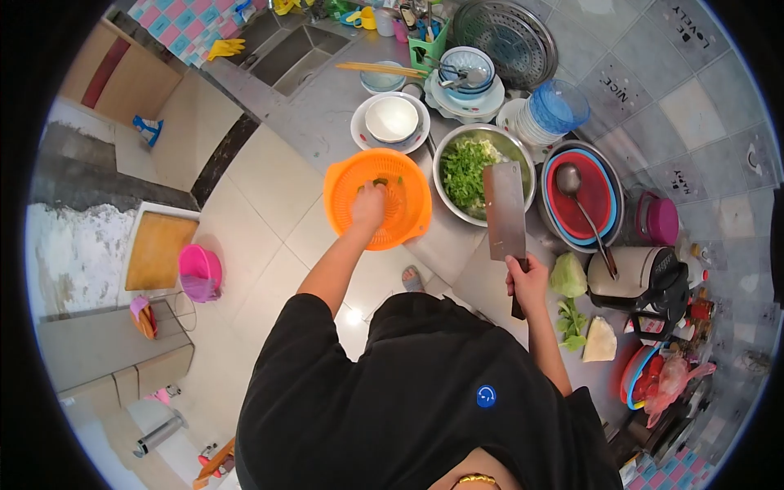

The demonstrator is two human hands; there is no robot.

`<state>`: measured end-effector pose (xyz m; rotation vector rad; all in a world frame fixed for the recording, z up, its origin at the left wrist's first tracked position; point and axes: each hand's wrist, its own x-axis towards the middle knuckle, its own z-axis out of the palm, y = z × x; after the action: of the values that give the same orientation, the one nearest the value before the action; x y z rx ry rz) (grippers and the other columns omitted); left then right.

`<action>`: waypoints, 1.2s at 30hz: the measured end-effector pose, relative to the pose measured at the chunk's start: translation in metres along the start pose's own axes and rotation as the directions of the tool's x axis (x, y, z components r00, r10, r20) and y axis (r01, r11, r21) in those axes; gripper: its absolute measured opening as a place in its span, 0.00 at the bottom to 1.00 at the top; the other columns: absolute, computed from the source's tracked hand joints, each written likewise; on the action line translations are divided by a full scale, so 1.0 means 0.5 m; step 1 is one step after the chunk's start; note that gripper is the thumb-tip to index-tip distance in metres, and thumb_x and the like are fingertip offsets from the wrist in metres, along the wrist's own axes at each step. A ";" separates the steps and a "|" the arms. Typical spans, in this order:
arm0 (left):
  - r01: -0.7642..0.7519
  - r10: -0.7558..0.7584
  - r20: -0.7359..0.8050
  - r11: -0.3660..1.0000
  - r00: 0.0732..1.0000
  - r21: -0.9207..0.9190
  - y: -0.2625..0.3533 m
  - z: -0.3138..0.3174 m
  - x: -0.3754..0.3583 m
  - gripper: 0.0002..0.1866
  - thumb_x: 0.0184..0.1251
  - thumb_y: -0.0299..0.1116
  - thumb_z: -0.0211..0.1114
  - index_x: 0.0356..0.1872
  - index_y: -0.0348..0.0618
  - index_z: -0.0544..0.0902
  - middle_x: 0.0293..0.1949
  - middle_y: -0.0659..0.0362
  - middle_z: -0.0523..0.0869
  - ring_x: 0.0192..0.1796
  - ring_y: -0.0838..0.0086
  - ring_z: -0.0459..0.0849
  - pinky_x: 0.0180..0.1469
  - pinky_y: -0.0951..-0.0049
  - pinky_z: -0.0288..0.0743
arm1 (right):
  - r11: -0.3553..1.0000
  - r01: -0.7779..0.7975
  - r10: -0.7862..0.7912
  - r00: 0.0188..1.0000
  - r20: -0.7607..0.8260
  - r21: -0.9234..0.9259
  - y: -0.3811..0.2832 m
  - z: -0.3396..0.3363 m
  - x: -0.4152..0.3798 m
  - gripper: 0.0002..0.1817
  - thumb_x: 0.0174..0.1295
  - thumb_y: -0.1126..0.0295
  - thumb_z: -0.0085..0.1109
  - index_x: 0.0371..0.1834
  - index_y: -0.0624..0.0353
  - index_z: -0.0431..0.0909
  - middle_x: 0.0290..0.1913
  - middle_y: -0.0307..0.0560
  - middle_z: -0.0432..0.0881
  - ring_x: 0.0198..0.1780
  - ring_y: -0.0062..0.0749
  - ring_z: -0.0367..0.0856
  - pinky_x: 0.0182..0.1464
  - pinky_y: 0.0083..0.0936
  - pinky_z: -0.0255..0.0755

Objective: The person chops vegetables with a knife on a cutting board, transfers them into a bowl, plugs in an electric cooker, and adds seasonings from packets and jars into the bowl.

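My right hand (527,282) is closed around the dark handle of a cleaver (505,208). Its broad blade points away from me and overlaps the right part of a steel bowl (527,162) filled with chopped greens (465,173). My left hand (369,204) reaches down into an orange colander (336,196), fingers drawn together at a small dark green vegetable piece (380,181). Few other green bits show inside the colander. Beside my right hand lie a pale green cabbage piece (568,276), a leafy sprig (572,325) and a cream-coloured wedge (600,340).
Right of the steel bowl are nested basins (559,200) with a ladle (569,180). An electric kettle (629,278) stands nearby. Stacked bowls (392,119), plates (465,100) and chopsticks (380,70) fill the back counter, beside a sink (306,61). A pink bucket (200,265) is at left.
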<state>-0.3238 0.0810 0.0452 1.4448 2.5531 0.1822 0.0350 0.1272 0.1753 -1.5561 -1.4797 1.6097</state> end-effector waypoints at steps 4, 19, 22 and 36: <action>-0.078 0.137 0.019 0.661 0.990 -0.747 0.038 -0.071 -0.027 0.20 0.61 0.24 0.68 0.55 0.43 0.79 0.45 0.54 0.85 0.44 0.66 0.85 0.48 0.68 0.81 | 0.998 0.048 -0.048 0.999 -0.006 0.034 0.018 -0.051 -0.028 0.10 0.66 0.67 0.63 0.35 0.63 0.78 0.17 0.38 0.74 0.14 0.18 0.69 0.16 0.19 0.61; 0.569 0.098 0.619 0.303 0.780 -0.765 0.447 0.158 -0.327 0.16 0.62 0.29 0.69 0.48 0.31 0.81 0.35 0.55 0.87 0.30 0.77 0.83 0.33 0.77 0.77 | 0.908 0.092 -0.021 0.984 0.177 -0.408 0.235 -0.278 -0.082 0.09 0.56 0.69 0.60 0.33 0.66 0.80 0.21 0.53 0.80 0.21 0.40 0.79 0.29 0.32 0.74; 0.489 -0.059 0.505 0.372 0.861 -0.789 0.488 0.185 -0.356 0.14 0.63 0.29 0.69 0.45 0.29 0.82 0.34 0.55 0.86 0.27 0.77 0.83 0.30 0.77 0.78 | 0.853 0.143 -0.029 0.973 0.227 -0.502 0.252 -0.290 -0.074 0.12 0.54 0.68 0.61 0.39 0.64 0.82 0.26 0.59 0.81 0.29 0.53 0.81 0.36 0.38 0.76; 0.385 -0.396 0.351 0.007 0.849 -0.923 0.543 0.186 -0.399 0.07 0.67 0.23 0.66 0.41 0.29 0.82 0.35 0.53 0.86 0.32 0.72 0.87 0.34 0.76 0.83 | 0.740 0.268 -0.051 0.937 0.345 -0.618 0.222 -0.258 -0.073 0.17 0.58 0.68 0.62 0.52 0.56 0.83 0.33 0.58 0.85 0.37 0.54 0.85 0.43 0.45 0.79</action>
<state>0.0242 0.0500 0.0335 0.1100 1.7900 1.4620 0.1990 0.1080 0.1202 -1.4719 -2.4923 1.3278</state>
